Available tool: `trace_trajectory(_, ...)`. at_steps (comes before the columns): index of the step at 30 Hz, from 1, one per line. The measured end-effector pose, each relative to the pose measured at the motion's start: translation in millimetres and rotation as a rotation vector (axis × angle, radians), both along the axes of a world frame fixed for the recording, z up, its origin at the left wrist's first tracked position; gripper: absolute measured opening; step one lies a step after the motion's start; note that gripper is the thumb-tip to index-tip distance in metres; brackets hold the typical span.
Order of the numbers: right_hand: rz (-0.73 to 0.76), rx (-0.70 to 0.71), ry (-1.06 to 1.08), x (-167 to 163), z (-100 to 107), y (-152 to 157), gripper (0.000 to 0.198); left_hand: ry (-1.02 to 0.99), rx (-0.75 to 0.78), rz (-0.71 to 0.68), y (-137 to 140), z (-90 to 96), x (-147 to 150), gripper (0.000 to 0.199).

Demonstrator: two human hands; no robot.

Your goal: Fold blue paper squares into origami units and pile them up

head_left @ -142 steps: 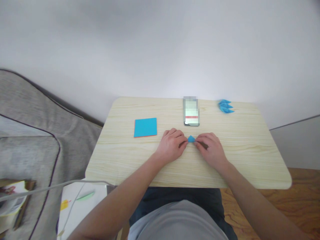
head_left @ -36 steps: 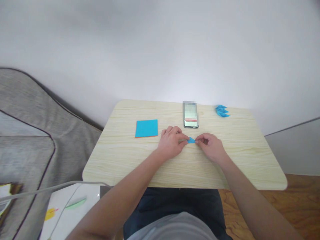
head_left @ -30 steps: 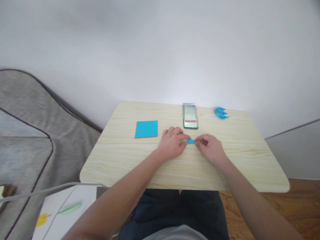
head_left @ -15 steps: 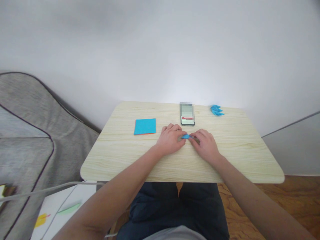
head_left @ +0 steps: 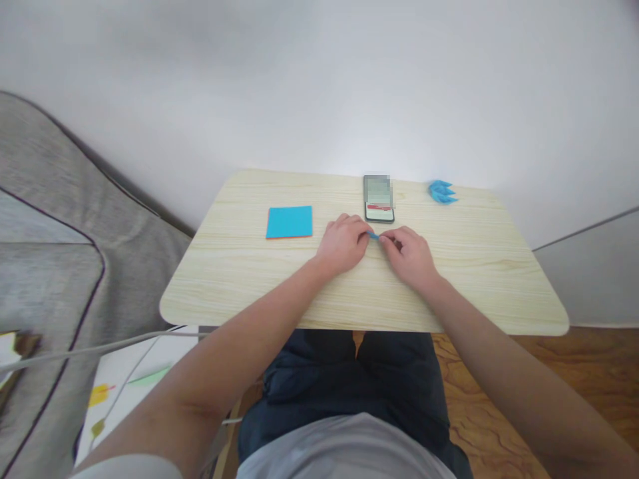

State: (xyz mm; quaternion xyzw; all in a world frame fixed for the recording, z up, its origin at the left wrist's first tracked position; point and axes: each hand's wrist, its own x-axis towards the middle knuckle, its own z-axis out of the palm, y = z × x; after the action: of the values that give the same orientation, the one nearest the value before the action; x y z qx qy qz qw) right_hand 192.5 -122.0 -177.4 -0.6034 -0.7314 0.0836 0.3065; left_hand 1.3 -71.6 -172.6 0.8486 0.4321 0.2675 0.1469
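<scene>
A small folded piece of blue paper (head_left: 373, 235) lies between my two hands, just above the table. My left hand (head_left: 344, 243) pinches its left end between thumb and fingers. At the right end, the fingertips of my right hand (head_left: 407, 254) close on the same paper. Only a narrow strip shows, as my fingers cover the rest. To the left lies a stack of blue square paper (head_left: 289, 222) with an orange edge beneath. Several folded blue paper pieces with pointed tips (head_left: 442, 191) sit together at the back right.
A phone (head_left: 379, 211) with a lit, partly blurred screen lies just beyond my hands on the pale wooden table (head_left: 239, 279). A white wall rises behind. Grey upholstered furniture (head_left: 144, 253) stands to the left, with a pale cable (head_left: 114, 342) running below it.
The camera view has tilted down, so the table appears higher. The blue paper shows as a thinner, more slanted strip between my fingers; both hands keep their hold.
</scene>
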Motion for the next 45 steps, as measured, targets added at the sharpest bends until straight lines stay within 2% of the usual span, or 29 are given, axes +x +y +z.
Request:
trace_trajectory(6,-0.001,-0.018,0.112,-2,0,2,0.024,-0.108,-0.033,-0.015,2,-3.6,0,0.021)
trace_trajectory(11,-0.003,-0.070,0.266,-4,6,5,0.019,-0.274,-0.156,0.010,7,-4.3,3,0.017)
trace_trajectory(17,-0.039,-0.148,0.498,-4,19,31,0.020,-0.641,-0.385,0.007,25,2.9,11,0.014)
trace_trajectory(22,-0.001,-0.164,0.639,-3,28,54,0.021,-0.717,-0.401,0.070,39,16.1,17,0.013)
trace_trajectory(24,-0.017,-0.116,0.649,-4,30,59,0.019,-0.736,-0.391,0.088,44,20.2,18,0.013)
trace_trajectory(27,-0.096,0.074,0.585,-8,32,60,0.016,-0.810,-0.404,0.114,45,21.9,20,0.013)
trace_trajectory(29,-0.095,0.143,0.528,-12,32,58,0.013,-0.850,-0.428,0.119,42,20.2,20,0.013)
trace_trajectory(38,-0.094,0.299,0.283,-21,35,52,0.014,-0.917,-0.393,0.182,33,12.9,22,0.012)
trace_trajectory(45,-0.048,0.283,0.314,-23,27,43,0.023,-0.990,-0.457,0.199,33,10.1,22,0.013)
